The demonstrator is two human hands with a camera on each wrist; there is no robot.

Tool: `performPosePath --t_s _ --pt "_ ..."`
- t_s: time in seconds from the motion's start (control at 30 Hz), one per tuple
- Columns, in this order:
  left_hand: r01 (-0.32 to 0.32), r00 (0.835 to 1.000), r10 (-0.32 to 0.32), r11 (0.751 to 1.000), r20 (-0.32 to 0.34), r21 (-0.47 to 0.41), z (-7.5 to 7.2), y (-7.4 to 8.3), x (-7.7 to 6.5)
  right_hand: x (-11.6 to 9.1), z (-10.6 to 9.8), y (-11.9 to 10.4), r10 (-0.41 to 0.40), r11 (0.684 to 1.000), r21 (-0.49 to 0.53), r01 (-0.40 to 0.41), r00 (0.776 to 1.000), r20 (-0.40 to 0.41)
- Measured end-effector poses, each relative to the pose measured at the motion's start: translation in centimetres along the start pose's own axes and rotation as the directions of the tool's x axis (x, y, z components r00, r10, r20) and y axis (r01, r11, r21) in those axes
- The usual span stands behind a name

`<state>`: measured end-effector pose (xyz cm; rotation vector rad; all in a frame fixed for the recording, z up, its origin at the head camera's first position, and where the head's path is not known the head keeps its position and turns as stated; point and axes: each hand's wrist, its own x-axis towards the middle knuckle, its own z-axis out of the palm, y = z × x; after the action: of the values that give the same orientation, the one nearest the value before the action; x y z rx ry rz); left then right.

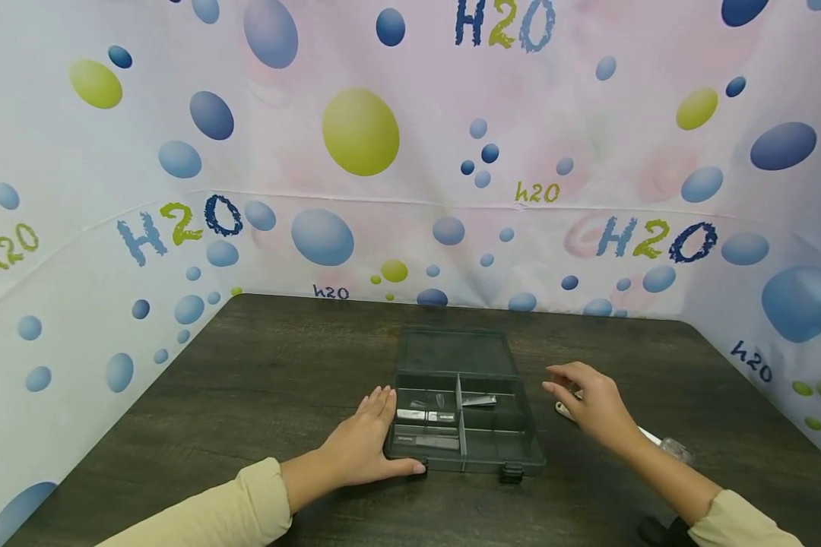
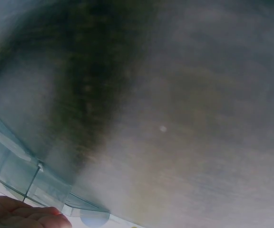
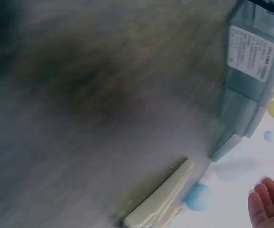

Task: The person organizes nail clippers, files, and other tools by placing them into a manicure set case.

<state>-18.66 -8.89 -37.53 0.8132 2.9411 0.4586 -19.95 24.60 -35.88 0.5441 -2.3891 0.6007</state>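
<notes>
A dark see-through compartment box (image 1: 461,463) sits on the table, its lid (image 1: 457,352) folded back. My left hand (image 1: 359,444) lies along the box's left side, fingers straight and thumb at the front edge. Inside, a nail clipper (image 1: 480,400) occupies the back right compartment. Silver pieces (image 1: 426,415) and a flat grey piece (image 1: 427,441) lie in the left compartments. To the right of the box hovers my right hand (image 1: 597,406), fingers loosely bent, nothing visible in them. Partly hidden beneath it is a cream-coloured slim object (image 3: 158,199), kind unclear.
Beside my right forearm are a white strip (image 1: 648,435) and a small clear object (image 1: 676,450). A black item (image 1: 664,530) is partly covered by the right sleeve. Printed sheeting (image 1: 451,251) walls the table at the back and sides.
</notes>
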Motion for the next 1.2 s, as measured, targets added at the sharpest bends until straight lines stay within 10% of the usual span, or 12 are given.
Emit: performPosePath --t_s 0.8,1.2 --pt "-0.004 1.000 0.004 1.000 -0.016 -0.004 0.1 -0.1 0.0 -5.4 -1.7 3.7 0.164 0.979 -0.136 -0.152 0.983 0.083" --pt "-0.008 1.000 0.008 1.000 -0.014 -0.001 0.0 0.0 0.0 -5.7 -2.4 4.5 0.351 0.935 -0.138 -0.326 0.899 0.260"
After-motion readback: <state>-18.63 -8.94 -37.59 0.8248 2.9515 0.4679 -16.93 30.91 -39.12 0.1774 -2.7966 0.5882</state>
